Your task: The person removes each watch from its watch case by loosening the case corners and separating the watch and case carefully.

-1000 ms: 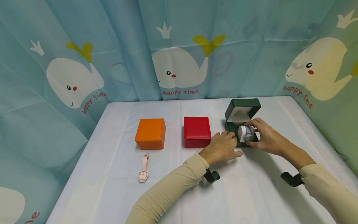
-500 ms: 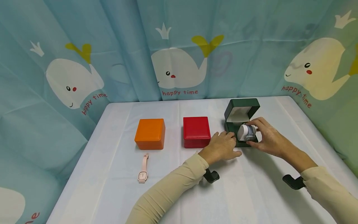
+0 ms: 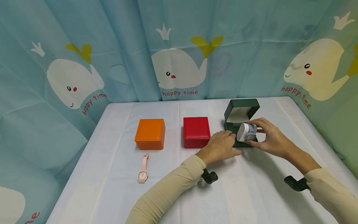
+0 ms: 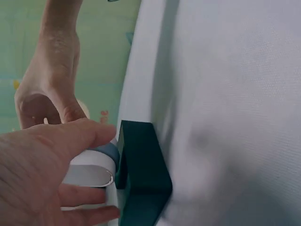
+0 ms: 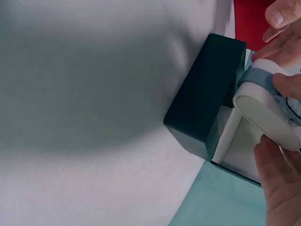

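Note:
My right hand [image 3: 275,140] pinches a white watch cushion [image 3: 242,132] with a grey-blue wristwatch [image 3: 251,133] wrapped round it. They are tilted over the front of the green watch box [image 3: 241,109], whose lid stands up. In the right wrist view, thumb and fingers grip the cushion [image 5: 261,115] at two sides, above the box's pale interior [image 5: 242,143]. My left hand [image 3: 219,147] lies at the box's left side with its fingers extended and thumb apart. In the left wrist view its fingers [image 4: 84,195] spread beside the cushion and the dark green box wall [image 4: 146,162].
A closed red box [image 3: 196,132] stands left of the green one, and a closed orange box [image 3: 150,133] farther left. A pink wristwatch [image 3: 143,169] lies before the orange box. My left forearm [image 3: 170,189] mostly covers another item in front of the red box.
My right hand has lifted slightly and drawn right, tipping the cushion and watch so the cushion's end turns more into view. My left hand has barely moved.

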A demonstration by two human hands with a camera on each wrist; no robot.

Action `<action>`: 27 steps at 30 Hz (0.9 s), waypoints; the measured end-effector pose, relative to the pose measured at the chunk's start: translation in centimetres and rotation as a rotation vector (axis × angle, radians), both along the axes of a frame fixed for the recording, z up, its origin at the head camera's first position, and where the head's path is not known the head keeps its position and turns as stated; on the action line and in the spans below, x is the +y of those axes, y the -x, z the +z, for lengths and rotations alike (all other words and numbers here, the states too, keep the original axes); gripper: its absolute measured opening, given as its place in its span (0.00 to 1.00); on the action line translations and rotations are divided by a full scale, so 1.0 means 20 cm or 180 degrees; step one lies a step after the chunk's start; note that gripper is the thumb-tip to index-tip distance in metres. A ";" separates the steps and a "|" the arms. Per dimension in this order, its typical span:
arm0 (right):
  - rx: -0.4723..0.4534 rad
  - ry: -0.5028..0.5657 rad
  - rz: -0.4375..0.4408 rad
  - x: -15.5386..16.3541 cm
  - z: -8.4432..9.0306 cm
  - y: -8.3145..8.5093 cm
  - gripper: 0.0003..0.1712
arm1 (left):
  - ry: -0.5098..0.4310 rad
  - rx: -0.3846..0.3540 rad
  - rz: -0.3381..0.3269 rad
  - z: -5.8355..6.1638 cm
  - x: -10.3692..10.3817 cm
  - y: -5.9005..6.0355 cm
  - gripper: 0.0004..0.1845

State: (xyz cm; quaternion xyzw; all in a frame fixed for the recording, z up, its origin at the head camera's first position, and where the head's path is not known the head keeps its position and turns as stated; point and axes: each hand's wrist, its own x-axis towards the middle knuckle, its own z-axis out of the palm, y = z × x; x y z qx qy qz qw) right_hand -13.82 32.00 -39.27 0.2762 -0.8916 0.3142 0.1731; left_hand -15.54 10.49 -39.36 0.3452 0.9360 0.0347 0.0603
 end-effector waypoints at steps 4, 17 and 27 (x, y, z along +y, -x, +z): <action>-0.0207 0.0131 0.0003 0.00 0.00 -0.02 0.43 | -0.0363 0.0014 0.0055 0.01 -0.01 0.00 0.42; -0.0741 0.0150 0.0181 -0.03 0.03 -0.07 0.37 | -0.1192 -0.0054 -0.0012 0.06 -0.07 -0.05 0.50; -0.1203 0.0146 0.0239 -0.08 0.04 -0.14 0.34 | -0.1249 -0.0413 -0.0486 0.03 -0.14 -0.07 0.47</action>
